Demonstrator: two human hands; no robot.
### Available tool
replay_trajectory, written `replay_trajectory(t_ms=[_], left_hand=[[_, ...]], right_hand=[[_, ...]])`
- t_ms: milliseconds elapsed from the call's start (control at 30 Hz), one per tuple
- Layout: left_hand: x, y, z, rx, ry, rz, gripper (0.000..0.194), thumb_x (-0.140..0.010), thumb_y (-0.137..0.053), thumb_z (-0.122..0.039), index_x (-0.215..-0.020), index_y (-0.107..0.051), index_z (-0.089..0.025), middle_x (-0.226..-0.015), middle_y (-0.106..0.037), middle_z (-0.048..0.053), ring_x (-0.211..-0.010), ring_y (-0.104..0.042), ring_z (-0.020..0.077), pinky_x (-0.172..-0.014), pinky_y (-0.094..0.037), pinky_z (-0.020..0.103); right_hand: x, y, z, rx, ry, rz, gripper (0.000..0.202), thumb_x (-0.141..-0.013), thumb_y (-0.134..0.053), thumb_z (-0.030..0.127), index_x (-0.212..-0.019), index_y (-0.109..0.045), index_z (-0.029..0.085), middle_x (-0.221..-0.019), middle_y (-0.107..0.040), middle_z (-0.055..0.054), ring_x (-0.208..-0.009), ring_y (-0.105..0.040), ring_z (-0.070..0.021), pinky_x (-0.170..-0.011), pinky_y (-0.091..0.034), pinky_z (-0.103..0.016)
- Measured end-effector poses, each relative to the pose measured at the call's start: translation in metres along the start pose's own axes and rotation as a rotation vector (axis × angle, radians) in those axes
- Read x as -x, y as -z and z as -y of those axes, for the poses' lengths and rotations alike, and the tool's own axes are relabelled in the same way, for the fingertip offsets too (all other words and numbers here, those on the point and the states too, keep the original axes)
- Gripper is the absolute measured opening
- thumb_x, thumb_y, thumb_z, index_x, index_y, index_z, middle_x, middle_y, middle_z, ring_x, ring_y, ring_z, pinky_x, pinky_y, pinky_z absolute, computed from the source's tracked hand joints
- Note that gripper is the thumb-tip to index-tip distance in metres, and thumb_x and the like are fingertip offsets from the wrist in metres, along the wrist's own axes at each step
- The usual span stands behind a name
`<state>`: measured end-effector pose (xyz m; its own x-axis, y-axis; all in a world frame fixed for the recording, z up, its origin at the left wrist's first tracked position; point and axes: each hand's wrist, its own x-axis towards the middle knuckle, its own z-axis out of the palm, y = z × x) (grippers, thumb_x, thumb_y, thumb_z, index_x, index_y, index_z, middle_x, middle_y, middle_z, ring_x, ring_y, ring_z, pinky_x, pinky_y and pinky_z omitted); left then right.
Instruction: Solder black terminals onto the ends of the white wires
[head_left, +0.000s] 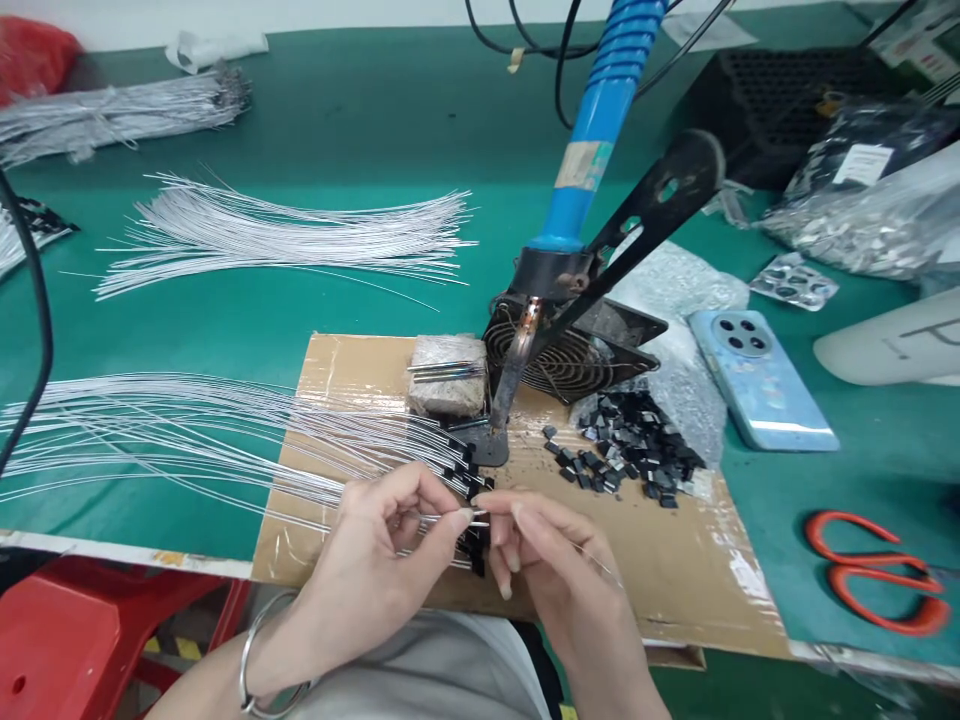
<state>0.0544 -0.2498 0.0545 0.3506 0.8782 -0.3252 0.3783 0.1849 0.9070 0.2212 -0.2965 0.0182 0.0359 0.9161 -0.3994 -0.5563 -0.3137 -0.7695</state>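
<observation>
My left hand (390, 560) is closed, thumb and forefinger pinching a white wire (478, 522) close to its end. Right beside it, my right hand (562, 560) is closed in a pinch at the same wire's tip, and a thin strand (596, 562) shows across its palm. Below and behind my fingertips lie several white wires (322, 480) with small black pieces (457, 470) on their ends, partly hidden by my hands. Just beyond stands a soldering iron (517, 365) with a blue handle, its tip pointing down at a small metal plate (491, 450).
Cardboard (675, 570) covers the work spot. A fan (562, 350) sits behind the iron, next to a wrapped block (448, 360). Loose black pieces (637, 440) are heaped at right, near a phone (765, 385) and red-handled scissors (877, 580). A wire bundle (300, 235) lies farther back.
</observation>
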Motion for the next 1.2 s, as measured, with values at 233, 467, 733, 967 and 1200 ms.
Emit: replay_trajectory(t_ms=[233,467,733,967,1200], left_hand=[[-0.002,0.002,-0.003,0.053,0.047,0.041,0.020,-0.093,-0.061,-0.032,-0.079,-0.062,-0.018,-0.067,-0.055,-0.001,-0.059,-0.041,0.0114,-0.052,-0.031,0.024],[-0.001,0.001,-0.003,0.104,0.067,0.061,0.019,-0.092,-0.061,-0.031,-0.078,-0.062,-0.017,-0.066,-0.053,-0.002,-0.056,-0.036,0.0100,-0.050,-0.027,0.024],[-0.003,0.002,-0.004,0.124,0.081,0.048,0.020,-0.090,-0.062,-0.032,-0.077,-0.061,-0.017,-0.065,-0.053,-0.002,-0.058,-0.040,0.0113,-0.052,-0.029,0.024],[-0.002,0.002,-0.005,0.107,0.090,0.063,0.020,-0.091,-0.062,-0.033,-0.078,-0.061,-0.017,-0.065,-0.052,-0.002,-0.057,-0.039,0.0109,-0.051,-0.029,0.025],[-0.003,0.000,-0.004,0.100,0.083,0.040,0.022,-0.092,-0.062,-0.035,-0.079,-0.061,-0.017,-0.064,-0.052,-0.002,-0.057,-0.039,0.0110,-0.051,-0.028,0.025]], right_hand=[[0.002,0.009,-0.005,0.258,0.311,0.069,0.022,-0.098,-0.060,0.032,-0.103,-0.081,0.026,-0.075,-0.064,-0.002,-0.062,-0.059,-0.0102,-0.055,-0.048,-0.022],[0.001,0.006,-0.004,0.252,0.306,0.036,0.022,-0.097,-0.061,0.033,-0.103,-0.081,0.027,-0.076,-0.064,-0.002,-0.059,-0.059,-0.0115,-0.052,-0.048,-0.024],[0.005,0.001,-0.001,0.354,0.354,-0.028,0.020,-0.095,-0.064,0.035,-0.098,-0.083,0.028,-0.072,-0.066,-0.003,-0.059,-0.057,-0.0137,-0.053,-0.045,-0.027],[0.005,-0.002,0.000,0.302,0.286,-0.051,0.020,-0.094,-0.065,0.037,-0.099,-0.083,0.028,-0.074,-0.067,-0.003,-0.059,-0.058,-0.0136,-0.055,-0.045,-0.029],[0.006,-0.004,-0.001,0.155,0.134,-0.044,0.017,-0.087,-0.073,0.038,-0.094,-0.084,0.025,-0.067,-0.062,-0.002,-0.055,-0.055,-0.0132,-0.048,-0.045,-0.026]])
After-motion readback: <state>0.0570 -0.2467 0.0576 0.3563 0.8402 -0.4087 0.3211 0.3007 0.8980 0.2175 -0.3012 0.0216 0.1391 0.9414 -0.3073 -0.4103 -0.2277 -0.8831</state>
